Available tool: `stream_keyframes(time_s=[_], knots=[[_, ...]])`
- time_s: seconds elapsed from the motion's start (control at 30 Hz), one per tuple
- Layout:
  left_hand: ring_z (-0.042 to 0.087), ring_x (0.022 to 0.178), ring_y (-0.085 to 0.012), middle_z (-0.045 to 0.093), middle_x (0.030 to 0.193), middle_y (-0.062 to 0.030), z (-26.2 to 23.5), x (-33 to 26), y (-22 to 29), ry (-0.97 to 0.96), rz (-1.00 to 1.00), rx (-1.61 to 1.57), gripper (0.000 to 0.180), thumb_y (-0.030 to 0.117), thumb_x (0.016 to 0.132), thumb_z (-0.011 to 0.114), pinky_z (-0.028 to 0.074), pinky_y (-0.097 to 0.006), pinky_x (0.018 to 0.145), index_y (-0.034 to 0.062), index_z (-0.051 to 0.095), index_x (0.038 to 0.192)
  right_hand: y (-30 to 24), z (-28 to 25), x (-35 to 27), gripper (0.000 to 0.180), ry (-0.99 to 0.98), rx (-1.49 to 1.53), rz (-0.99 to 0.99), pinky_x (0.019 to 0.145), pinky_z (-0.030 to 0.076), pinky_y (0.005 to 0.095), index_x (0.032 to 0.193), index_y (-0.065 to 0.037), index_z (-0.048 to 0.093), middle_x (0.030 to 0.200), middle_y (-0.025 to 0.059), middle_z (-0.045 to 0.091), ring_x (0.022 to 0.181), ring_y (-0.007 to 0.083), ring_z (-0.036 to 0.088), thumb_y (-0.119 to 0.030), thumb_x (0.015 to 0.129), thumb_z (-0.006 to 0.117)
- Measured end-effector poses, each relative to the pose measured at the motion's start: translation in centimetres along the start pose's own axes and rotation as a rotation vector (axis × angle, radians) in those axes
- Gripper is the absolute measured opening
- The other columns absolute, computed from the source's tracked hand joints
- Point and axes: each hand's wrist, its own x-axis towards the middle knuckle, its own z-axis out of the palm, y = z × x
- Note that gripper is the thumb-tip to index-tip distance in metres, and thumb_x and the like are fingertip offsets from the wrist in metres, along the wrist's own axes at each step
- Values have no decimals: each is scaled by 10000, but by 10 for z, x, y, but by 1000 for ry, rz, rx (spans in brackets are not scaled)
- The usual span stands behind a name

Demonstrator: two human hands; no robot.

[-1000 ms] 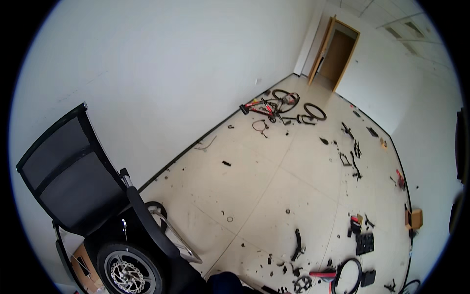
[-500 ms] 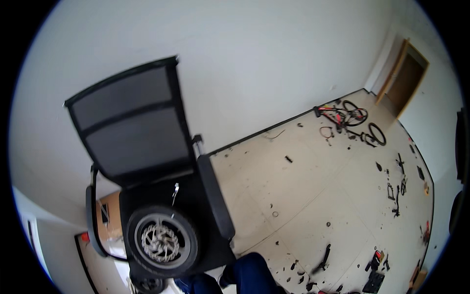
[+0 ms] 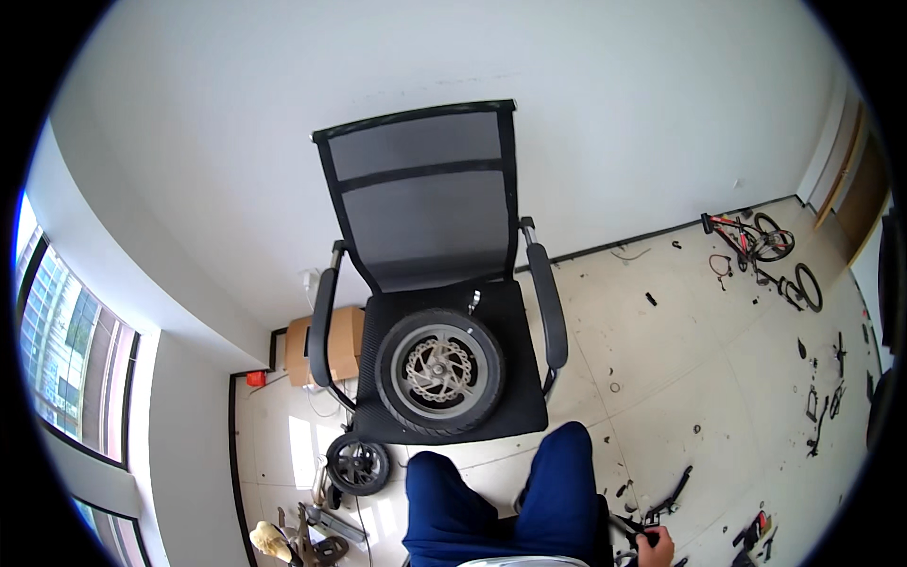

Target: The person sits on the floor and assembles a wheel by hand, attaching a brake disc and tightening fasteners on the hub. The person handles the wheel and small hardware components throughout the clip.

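My right hand [image 3: 654, 547] is at the lower edge, just right of my knees, with its fingers curled against a slim dark thing [image 3: 624, 525] that I cannot make out. My left hand is out of view. In front of my knees is a black mesh-backed office chair [image 3: 425, 222]. A small wheel [image 3: 389, 383] with a black tyre, grey rim and silver brake disc [image 3: 437, 369] lies flat on its seat. A small shiny metal piece [image 3: 474, 300] rests behind the tyre on the seat. Neither hand touches the wheel.
Left of the chair are a cardboard box [image 3: 345, 345], a second small wheel [image 3: 358, 465] and metal parts [image 3: 331, 529] on the floor. A dismantled red-and-black bicycle [image 3: 746, 241] lies by the far wall. Loose dark parts [image 3: 673, 493] are strewn over the right side of the floor.
My view has swung left, so the chair and wheel now appear nearer the middle and the windows show. My right hand has come into view at the lower edge.
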Motion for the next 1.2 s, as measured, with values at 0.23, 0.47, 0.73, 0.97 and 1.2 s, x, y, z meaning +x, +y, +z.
stream_keyframes(time_s=[0.23, 0.47, 0.73, 0.97, 1.2], knots=[[424, 520, -152, 463, 665, -16, -14, -24, -21, 123, -63, -90, 311, 386, 1044, 475, 343, -332, 450, 122, 558, 902, 30, 17, 52, 58, 201, 708, 164, 513, 529, 278, 964, -30, 594, 761, 83, 656, 572, 166, 645, 16, 950, 627], [424, 510, -151, 449, 634, -15, -8, -58, -36, 259, -125, -139, 355, 379, 1064, 462, 345, -322, 462, 118, 542, 838, -71, 8, 36, 128, -283, 716, 196, 559, 489, 270, 1004, -19, 616, 843, 60, 644, 643, 131, 612, -53, 934, 718], [424, 500, -150, 433, 598, -15, 3, -99, -29, 385, -118, -165, 421, 372, 1087, 446, 347, -311, 475, 113, 524, 764, -120, -40, 26, 207, -991, 610, 287, 509, 500, 266, 1128, -49, 627, 777, 48, 691, 575, 123, 633, -183, 979, 677], [334, 446, -108, 359, 539, 20, 19, -98, 14, 383, 41, -131, 438, 380, 1086, 469, 268, -286, 431, 131, 427, 728, -124, -80, 22, 183, -1441, 516, 145, 504, 427, 237, 1141, -68, 547, 739, 11, 588, 574, 84, 548, -174, 1010, 618], [327, 447, -94, 364, 559, 29, 20, -108, 74, 188, 147, -224, 412, 338, 1075, 506, 264, -272, 426, 118, 433, 735, -150, -145, 40, 201, -1201, 579, 374, 479, 408, 233, 1176, -56, 534, 757, 11, 524, 559, 83, 494, -82, 984, 587]])
